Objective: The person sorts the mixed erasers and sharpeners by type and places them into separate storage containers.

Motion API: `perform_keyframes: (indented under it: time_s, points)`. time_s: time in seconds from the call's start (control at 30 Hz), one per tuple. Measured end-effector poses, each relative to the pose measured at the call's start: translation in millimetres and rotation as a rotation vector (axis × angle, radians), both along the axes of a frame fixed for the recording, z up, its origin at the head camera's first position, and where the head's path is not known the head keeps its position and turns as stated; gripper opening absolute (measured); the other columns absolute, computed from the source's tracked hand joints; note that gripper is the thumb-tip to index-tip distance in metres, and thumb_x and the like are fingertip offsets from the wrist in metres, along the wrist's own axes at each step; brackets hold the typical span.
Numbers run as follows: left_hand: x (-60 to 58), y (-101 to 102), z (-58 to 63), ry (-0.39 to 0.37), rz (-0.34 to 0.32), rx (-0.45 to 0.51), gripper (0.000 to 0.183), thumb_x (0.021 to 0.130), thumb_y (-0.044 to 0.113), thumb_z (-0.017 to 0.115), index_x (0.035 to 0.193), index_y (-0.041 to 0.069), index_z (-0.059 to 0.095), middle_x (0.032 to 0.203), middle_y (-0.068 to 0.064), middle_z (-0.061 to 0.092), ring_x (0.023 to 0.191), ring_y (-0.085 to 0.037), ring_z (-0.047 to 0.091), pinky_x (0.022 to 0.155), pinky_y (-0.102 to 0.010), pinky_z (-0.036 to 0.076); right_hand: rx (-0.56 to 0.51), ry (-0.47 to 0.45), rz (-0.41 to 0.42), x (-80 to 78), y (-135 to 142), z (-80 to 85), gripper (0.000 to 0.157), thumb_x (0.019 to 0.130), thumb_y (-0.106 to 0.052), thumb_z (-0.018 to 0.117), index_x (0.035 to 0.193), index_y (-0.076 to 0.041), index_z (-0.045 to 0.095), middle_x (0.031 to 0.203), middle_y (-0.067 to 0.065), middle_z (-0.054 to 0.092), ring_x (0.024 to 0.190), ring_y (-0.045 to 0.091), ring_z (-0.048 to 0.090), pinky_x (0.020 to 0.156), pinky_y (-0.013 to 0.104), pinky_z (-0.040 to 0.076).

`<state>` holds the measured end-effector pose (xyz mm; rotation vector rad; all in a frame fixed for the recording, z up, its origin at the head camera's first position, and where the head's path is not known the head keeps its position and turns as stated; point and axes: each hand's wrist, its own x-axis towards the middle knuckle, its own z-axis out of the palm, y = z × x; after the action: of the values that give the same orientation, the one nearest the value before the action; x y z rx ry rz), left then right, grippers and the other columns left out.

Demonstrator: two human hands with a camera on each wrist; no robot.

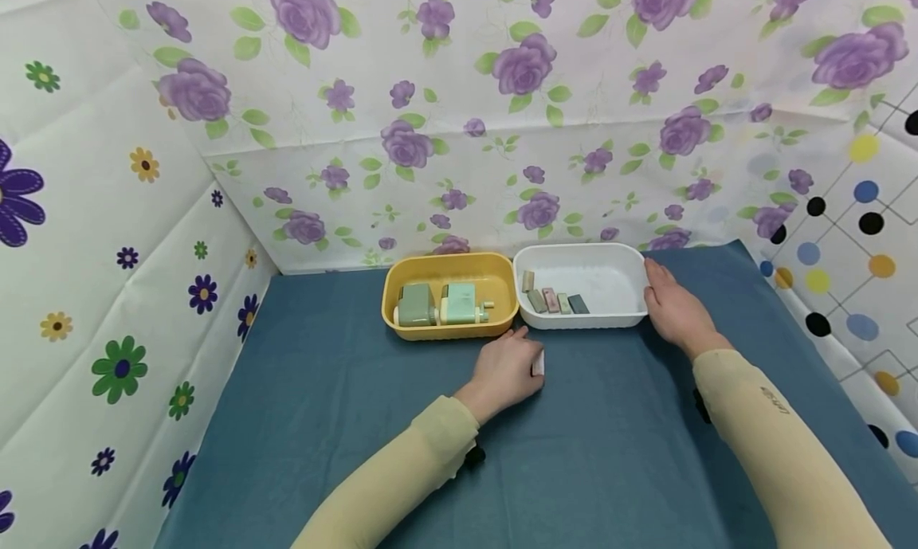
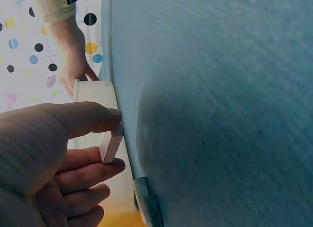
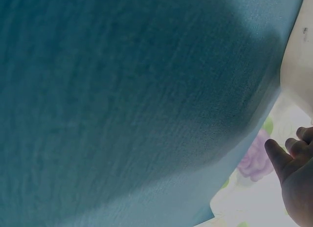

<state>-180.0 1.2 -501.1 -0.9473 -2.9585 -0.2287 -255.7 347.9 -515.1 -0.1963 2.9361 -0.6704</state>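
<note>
My left hand (image 1: pixel 504 372) pinches a small pale pinkish block (image 2: pixel 110 145) between thumb and fingers, over the cloth in front of the two trays. At the right end of the white tray (image 1: pixel 617 321), my right hand (image 1: pixel 674 302) rests with fairly straight fingers along the outer wall. Inside that tray, at its left, lie several small blocks (image 1: pixel 550 299) in pink, green, beige and grey. The left wrist view also shows greenish blocks (image 2: pixel 148 203) beside the tray's edge. In the right wrist view only part of the right hand (image 3: pixel 298 183) appears.
A yellow tray (image 1: pixel 450 331) adjoins the white tray's left end. It holds a dark green item (image 1: pixel 416 303) and a mint green item (image 1: pixel 459 302), both with cream parts. Blue cloth (image 1: pixel 344 421) covers the table, with a flowered sheet (image 1: pixel 430 206) hanging behind.
</note>
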Motion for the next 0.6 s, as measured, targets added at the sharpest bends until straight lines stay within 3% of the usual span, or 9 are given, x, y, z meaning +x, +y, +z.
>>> perform_keyframes:
  time_s: [0.2,0.43,0.6]
  points:
    - [-0.9,-2.0,2.4,0.003,0.000,0.023,0.029,0.094,0.039,0.083,0.117,0.022,0.082,0.116,0.001,0.080,0.139,-0.021,0.060,0.093,-0.040,0.063,0.003,-0.009,0.000,-0.2,0.0,0.8,0.065,0.118,-0.033,0.021,0.171,-0.004,-0.005,0.176,0.026,0.002,0.161,0.049,0.004,0.127,0.068,0.012]
    - [-2.1,-3.3,9.4,0.001,-0.010,0.072,0.040,0.094,0.045,0.081,0.126,0.020,0.080,0.130,-0.002,0.076,0.138,-0.021,0.061,0.092,-0.038,0.063,-0.004,-0.022,-0.008,0.5,-0.2,1.1,0.065,0.118,-0.033,0.021,0.171,-0.006,-0.006,0.177,0.025,0.001,0.161,0.048,0.003,0.126,0.068,0.012]
    - [-3.4,-4.7,12.6,0.014,-0.017,0.136,0.041,0.094,0.045,0.079,0.127,0.020,0.080,0.140,-0.007,0.071,0.128,-0.022,0.067,0.079,-0.034,0.063,-0.004,-0.007,-0.008,0.2,-0.7,0.3,0.065,0.118,-0.031,0.023,0.171,-0.005,-0.004,0.176,0.026,0.003,0.161,0.049,0.005,0.126,0.068,0.013]
